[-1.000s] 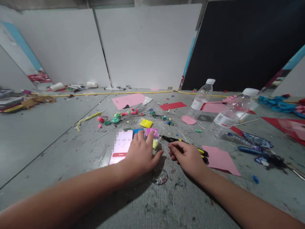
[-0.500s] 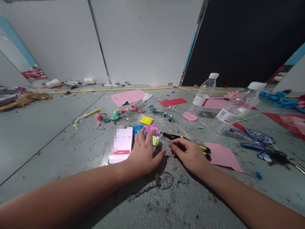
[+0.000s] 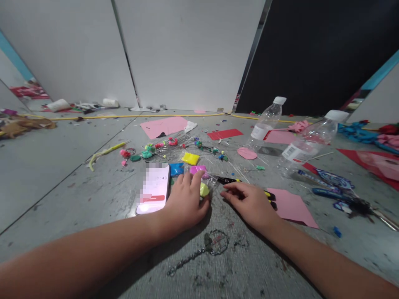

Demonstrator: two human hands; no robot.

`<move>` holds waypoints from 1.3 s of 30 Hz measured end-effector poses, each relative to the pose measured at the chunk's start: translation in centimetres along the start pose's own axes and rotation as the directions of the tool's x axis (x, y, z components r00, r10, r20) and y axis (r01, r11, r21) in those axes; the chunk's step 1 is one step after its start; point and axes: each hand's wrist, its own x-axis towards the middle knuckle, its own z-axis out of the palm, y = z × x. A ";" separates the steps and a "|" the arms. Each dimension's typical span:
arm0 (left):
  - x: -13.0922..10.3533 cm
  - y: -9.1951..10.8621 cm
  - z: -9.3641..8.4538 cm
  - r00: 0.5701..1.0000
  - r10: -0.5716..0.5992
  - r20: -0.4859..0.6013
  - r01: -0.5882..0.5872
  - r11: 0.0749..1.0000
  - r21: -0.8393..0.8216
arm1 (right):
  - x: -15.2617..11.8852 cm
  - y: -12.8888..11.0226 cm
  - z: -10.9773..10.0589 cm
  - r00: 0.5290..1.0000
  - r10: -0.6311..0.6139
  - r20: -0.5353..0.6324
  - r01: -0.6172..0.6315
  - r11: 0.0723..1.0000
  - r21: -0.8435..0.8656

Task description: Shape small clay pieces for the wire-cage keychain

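Reaching out over the grey surface [image 3: 77,238], the left hand [image 3: 188,199] has its fingers slightly parted, with the yellow-green packet [image 3: 204,189] between thumb and index finger; whether they press on it I cannot tell. The magenta packet [image 3: 197,169] lies at the index fingertip, the blue packet [image 3: 177,169] just left of it, and the yellow packet [image 3: 190,158] behind them, nearer the surface's far edge. Left of this hand lies the phone [image 3: 158,187], screen lit. The right hand [image 3: 252,205] is turned inward, fingers curled, thumb and index tips close together; I cannot tell whether they pinch anything. It hides the middle of the black-and-yellow pliers [image 3: 227,180], whose handles reach the left edge of a pink sheet [image 3: 294,207]. A twisted wire piece [image 3: 200,252], looped at one end, lies on the near side of both hands. Farther right, the nearer bottle [image 3: 301,151] and the farther bottle [image 3: 263,128] stand upright, white-capped. A yellow cord [image 3: 174,115] runs along by the far edge, before white panels [image 3: 190,54].
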 end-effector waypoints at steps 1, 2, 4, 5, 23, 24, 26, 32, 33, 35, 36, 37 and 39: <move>0.0 -0.1 0.1 1.000 0.007 -0.004 -0.007 1.000 -0.013 | 0.0 0.0 0.0 1.000 -0.008 -0.015 0.008 1.000 -0.017; 0.0 -0.1 0.1 1.000 0.013 -0.011 -0.014 1.000 -0.027 | 0.1 0.1 0.0 1.000 -0.015 -0.027 0.014 0.999 -0.032; -0.1 -0.3 0.3 0.999 0.024 -0.033 -0.026 0.998 -0.060 | 0.2 0.1 0.0 0.999 -0.024 -0.048 0.022 0.998 -0.050; -0.1 -0.3 0.4 0.998 0.031 -0.046 -0.034 0.996 -0.079 | 0.2 0.2 0.1 0.998 -0.028 -0.056 0.025 0.998 -0.054; 0.1 -0.7 0.8 0.974 0.215 -0.065 -0.225 0.938 -0.263 | -1.0 -1.3 0.0 0.982 0.141 0.123 -0.173 0.935 0.309; 0.1 -0.7 0.8 0.974 0.216 -0.066 -0.226 0.939 -0.261 | -1.0 -1.3 0.0 0.980 0.148 0.129 -0.183 0.930 0.318; 0.2 -0.7 0.8 0.976 0.206 -0.072 -0.218 0.942 -0.254 | -0.9 -1.4 0.0 0.978 0.156 0.136 -0.193 0.922 0.334; 0.5 -0.7 0.9 0.979 0.185 -0.089 -0.201 0.951 -0.237 | -0.9 -1.9 -0.1 0.984 0.151 0.092 -0.174 0.919 0.354; 0.5 -0.7 0.9 0.978 0.186 -0.091 -0.202 0.950 -0.236 | -1.0 -2.0 -0.1 0.984 0.152 0.089 -0.174 0.918 0.356; 0.5 -0.7 0.7 0.978 0.187 -0.093 -0.204 0.949 -0.239 | -1.1 -2.1 -0.1 0.982 0.162 0.098 -0.187 0.912 0.366; 0.6 -0.7 0.6 0.978 0.187 -0.095 -0.205 0.948 -0.243 | -1.2 -2.1 0.0 0.979 0.171 0.109 -0.200 0.906 0.373; 0.6 -0.7 0.5 0.978 0.187 -0.096 -0.205 0.947 -0.249 | -1.3 -2.1 0.0 0.976 0.180 0.122 -0.213 0.900 0.381; 0.7 -0.7 0.4 0.977 0.186 -0.100 -0.207 0.942 -0.264 | -1.3 -2.1 0.1 0.970 0.190 0.152 -0.235 0.889 0.392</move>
